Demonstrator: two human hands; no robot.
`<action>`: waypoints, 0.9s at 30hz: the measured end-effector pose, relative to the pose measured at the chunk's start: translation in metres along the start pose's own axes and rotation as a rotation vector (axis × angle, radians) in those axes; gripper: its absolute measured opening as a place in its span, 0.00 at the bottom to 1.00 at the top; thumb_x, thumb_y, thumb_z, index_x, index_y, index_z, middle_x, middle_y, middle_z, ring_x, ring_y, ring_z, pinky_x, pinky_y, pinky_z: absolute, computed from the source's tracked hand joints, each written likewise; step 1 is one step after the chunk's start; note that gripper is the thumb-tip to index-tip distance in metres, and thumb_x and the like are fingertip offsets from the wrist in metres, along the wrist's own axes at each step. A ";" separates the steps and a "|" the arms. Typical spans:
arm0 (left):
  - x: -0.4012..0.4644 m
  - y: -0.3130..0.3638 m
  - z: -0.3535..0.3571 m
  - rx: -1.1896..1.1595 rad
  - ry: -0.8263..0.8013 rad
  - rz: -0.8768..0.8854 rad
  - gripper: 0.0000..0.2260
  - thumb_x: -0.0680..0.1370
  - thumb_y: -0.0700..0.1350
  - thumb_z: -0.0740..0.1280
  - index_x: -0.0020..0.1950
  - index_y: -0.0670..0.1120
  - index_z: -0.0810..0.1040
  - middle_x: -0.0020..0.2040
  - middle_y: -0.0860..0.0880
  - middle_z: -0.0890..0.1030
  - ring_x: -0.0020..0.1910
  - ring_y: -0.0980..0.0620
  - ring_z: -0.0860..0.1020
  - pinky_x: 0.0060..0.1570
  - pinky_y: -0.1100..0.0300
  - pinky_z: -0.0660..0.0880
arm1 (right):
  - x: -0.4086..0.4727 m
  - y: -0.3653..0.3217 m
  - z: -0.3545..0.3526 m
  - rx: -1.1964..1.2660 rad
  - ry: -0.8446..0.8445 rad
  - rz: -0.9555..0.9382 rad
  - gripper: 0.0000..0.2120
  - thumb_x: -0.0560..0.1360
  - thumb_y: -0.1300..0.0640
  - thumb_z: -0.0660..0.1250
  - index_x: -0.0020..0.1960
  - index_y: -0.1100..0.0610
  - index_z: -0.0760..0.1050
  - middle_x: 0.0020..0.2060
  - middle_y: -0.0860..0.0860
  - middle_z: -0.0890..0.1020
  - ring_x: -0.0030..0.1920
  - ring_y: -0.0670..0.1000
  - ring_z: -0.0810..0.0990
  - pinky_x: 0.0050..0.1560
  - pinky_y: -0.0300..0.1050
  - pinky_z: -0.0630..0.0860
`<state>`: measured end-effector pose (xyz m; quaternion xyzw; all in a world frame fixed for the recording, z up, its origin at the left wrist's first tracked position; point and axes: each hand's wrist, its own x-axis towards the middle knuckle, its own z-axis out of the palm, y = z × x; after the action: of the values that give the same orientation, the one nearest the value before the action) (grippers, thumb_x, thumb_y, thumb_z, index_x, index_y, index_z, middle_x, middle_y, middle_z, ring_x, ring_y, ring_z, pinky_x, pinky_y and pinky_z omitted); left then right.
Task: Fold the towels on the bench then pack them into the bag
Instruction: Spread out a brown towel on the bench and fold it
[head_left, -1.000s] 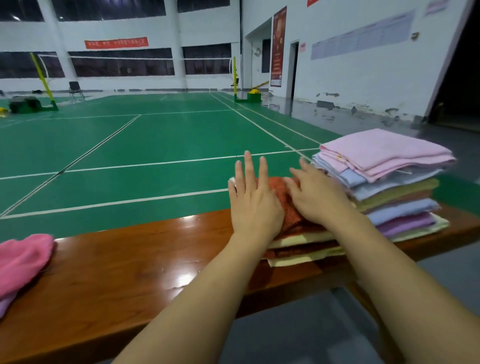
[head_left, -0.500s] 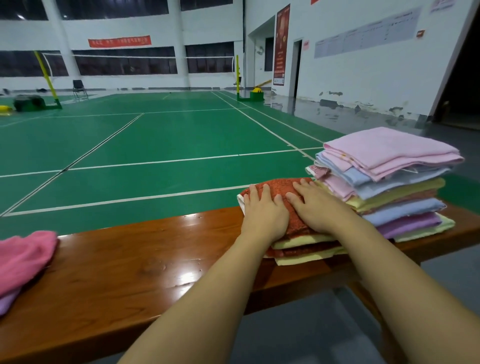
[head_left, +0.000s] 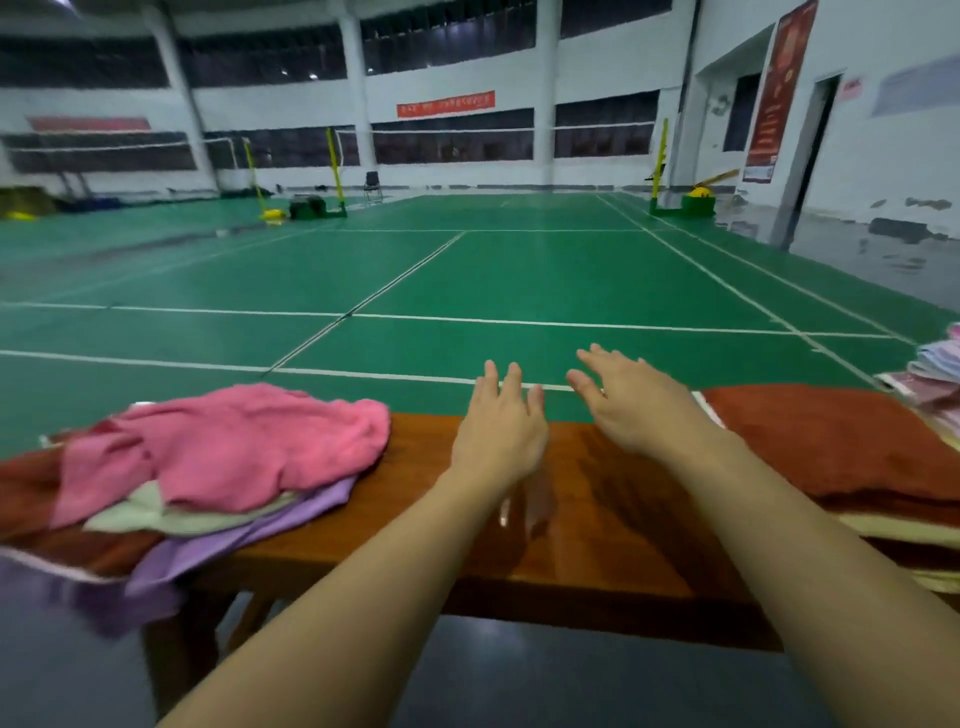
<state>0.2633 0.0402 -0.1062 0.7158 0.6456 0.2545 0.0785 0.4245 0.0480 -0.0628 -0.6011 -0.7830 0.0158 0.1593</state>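
Both my hands hover over the bare middle of the wooden bench (head_left: 597, 545), fingers straight and holding nothing. My left hand (head_left: 501, 423) is just left of my right hand (head_left: 631, 397). To the left lies a loose heap of unfolded towels with a pink towel (head_left: 228, 447) on top, a pale green towel (head_left: 156, 514), a purple towel (head_left: 234, 545) and a rust one beneath. To the right sits a folded stack topped by a rust-red towel (head_left: 831, 441). At the far right edge a second folded stack (head_left: 940, 369) in pastel colours shows partly. No bag is in view.
Beyond the bench stretches a green badminton court (head_left: 493, 270) with white lines, net posts (head_left: 335, 166) and a chair (head_left: 372, 187) at the back. A grey floor (head_left: 519, 675) lies below the bench on my side. A white wall with a doorway (head_left: 805, 161) stands at the right.
My hands have lifted off the rust-red folded towel and moved left over the bare bench. The view has swung left, so the unfolded heap is now near.
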 end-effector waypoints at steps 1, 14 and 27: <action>-0.007 -0.020 -0.013 0.016 0.013 -0.034 0.23 0.87 0.48 0.48 0.80 0.40 0.61 0.83 0.40 0.53 0.82 0.40 0.46 0.80 0.49 0.45 | 0.007 -0.021 0.008 0.016 -0.018 -0.036 0.27 0.86 0.43 0.50 0.81 0.53 0.59 0.81 0.51 0.58 0.80 0.52 0.58 0.78 0.51 0.54; -0.077 -0.188 -0.116 0.377 0.259 -0.510 0.21 0.82 0.57 0.59 0.65 0.42 0.72 0.66 0.37 0.73 0.65 0.38 0.70 0.63 0.47 0.66 | 0.044 -0.214 0.097 0.187 -0.169 -0.281 0.22 0.82 0.42 0.59 0.71 0.51 0.73 0.68 0.54 0.78 0.66 0.57 0.76 0.63 0.49 0.73; -0.062 -0.192 -0.118 0.066 0.470 -0.420 0.16 0.83 0.43 0.57 0.69 0.47 0.75 0.63 0.39 0.76 0.60 0.38 0.76 0.58 0.46 0.72 | 0.054 -0.222 0.112 0.437 -0.032 -0.089 0.11 0.78 0.45 0.70 0.49 0.52 0.84 0.51 0.53 0.86 0.54 0.57 0.82 0.51 0.47 0.76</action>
<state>0.0360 -0.0159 -0.1057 0.4904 0.7878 0.3699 -0.0452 0.1744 0.0559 -0.1086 -0.5171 -0.7890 0.1876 0.2736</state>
